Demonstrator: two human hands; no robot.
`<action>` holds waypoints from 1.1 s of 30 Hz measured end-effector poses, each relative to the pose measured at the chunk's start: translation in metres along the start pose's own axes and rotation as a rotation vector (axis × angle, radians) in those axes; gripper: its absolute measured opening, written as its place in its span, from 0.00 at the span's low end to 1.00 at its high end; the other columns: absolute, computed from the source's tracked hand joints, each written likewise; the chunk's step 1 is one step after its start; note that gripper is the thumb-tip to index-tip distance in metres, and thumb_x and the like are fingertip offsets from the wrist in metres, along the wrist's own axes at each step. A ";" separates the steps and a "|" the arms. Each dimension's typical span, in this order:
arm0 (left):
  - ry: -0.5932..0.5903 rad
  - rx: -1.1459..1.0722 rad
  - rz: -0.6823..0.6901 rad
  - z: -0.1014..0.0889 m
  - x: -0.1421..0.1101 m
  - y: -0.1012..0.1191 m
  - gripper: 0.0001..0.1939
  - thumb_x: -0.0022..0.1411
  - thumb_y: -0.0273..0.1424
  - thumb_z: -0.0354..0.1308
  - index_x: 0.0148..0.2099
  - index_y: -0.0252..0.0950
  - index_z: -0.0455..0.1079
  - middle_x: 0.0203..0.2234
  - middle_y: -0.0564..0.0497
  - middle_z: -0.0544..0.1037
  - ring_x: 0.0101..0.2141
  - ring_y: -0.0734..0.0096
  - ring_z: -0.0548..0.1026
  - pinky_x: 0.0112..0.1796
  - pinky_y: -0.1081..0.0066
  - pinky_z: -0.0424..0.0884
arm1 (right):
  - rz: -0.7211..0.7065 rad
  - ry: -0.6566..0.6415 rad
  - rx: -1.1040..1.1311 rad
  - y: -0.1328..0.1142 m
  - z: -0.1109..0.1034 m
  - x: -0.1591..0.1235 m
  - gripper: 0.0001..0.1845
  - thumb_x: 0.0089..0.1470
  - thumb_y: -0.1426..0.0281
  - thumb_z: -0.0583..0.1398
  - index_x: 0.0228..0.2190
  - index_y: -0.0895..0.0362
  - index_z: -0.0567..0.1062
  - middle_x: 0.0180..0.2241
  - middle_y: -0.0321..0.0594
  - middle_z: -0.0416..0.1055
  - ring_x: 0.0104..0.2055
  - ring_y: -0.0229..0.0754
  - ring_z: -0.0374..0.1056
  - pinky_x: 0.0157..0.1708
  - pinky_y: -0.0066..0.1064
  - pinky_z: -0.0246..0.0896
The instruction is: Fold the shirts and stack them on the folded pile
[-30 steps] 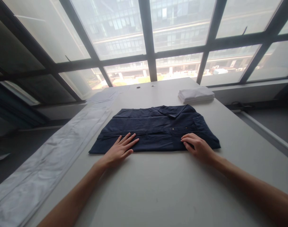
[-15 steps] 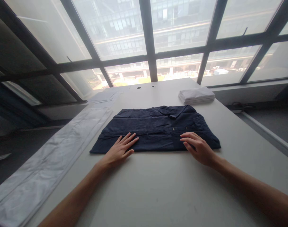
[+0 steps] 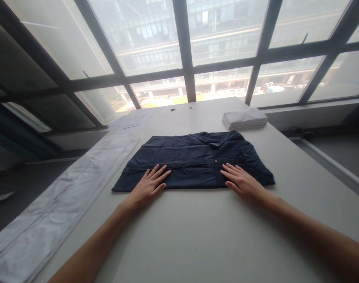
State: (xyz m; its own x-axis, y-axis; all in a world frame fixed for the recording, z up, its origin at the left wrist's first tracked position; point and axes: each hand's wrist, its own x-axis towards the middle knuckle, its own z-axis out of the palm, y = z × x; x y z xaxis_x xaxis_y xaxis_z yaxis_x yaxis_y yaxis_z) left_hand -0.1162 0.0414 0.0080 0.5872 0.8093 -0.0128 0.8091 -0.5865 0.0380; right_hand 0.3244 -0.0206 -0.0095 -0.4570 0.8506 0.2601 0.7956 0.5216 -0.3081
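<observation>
A dark navy shirt [image 3: 185,151] lies folded lengthwise on the white table [image 3: 179,236], its collar toward the right and a few buttons showing near my right hand. My left hand [image 3: 148,184] rests flat with fingers spread on the near left part of the shirt. On the near right part lies my right hand [image 3: 242,182], its fingers stretched out over the cloth. Neither hand grips the fabric. Both wrists reach past the shirt's near edge over the table.
Along the table's left side stretches a long white cloth [image 3: 58,196], somewhat wrinkled. A stack of folded white cloth [image 3: 244,118] sits at the back right. Large framed windows [image 3: 220,35] rise behind the table.
My right hand has flattened onto the shirt, its fingers now straighter and spread, and shifted slightly left. The left hand stays nearly where it was, and the shirt has not visibly moved.
</observation>
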 end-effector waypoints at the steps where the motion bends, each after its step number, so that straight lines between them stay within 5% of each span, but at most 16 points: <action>1: 0.004 -0.002 0.001 0.000 0.000 0.000 0.28 0.75 0.49 0.40 0.73 0.57 0.43 0.72 0.56 0.45 0.71 0.52 0.41 0.65 0.41 0.43 | 0.001 -0.001 0.000 0.000 0.000 0.000 0.27 0.69 0.57 0.48 0.64 0.54 0.66 0.68 0.44 0.54 0.71 0.51 0.47 0.68 0.53 0.49; 18: -0.020 0.034 -0.013 -0.002 0.000 0.002 0.29 0.75 0.50 0.38 0.73 0.58 0.41 0.72 0.59 0.43 0.71 0.53 0.41 0.66 0.43 0.43 | 0.002 0.001 0.011 0.002 0.003 0.000 0.27 0.69 0.57 0.49 0.64 0.53 0.66 0.68 0.43 0.54 0.71 0.50 0.47 0.68 0.52 0.48; 27: -0.128 0.045 -0.408 -0.005 -0.031 -0.069 0.31 0.73 0.51 0.35 0.74 0.53 0.40 0.73 0.52 0.37 0.70 0.41 0.38 0.62 0.37 0.47 | -0.008 0.011 0.026 0.004 0.004 0.000 0.27 0.69 0.57 0.49 0.64 0.52 0.66 0.68 0.43 0.55 0.71 0.50 0.48 0.68 0.51 0.48; 33: -0.074 0.046 -0.449 0.000 -0.032 -0.075 0.31 0.72 0.51 0.37 0.73 0.51 0.46 0.72 0.47 0.43 0.69 0.35 0.43 0.58 0.28 0.48 | -0.007 0.022 0.035 0.002 0.002 0.000 0.27 0.69 0.57 0.49 0.63 0.53 0.67 0.68 0.44 0.56 0.71 0.50 0.49 0.68 0.51 0.48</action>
State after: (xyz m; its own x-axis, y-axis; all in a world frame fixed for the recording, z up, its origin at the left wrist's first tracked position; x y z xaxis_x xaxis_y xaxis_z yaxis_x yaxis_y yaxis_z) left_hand -0.1957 0.0600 0.0056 0.1768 0.9802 -0.0895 0.9831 -0.1803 -0.0323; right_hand 0.3254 -0.0190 -0.0122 -0.4529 0.8456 0.2824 0.7779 0.5296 -0.3381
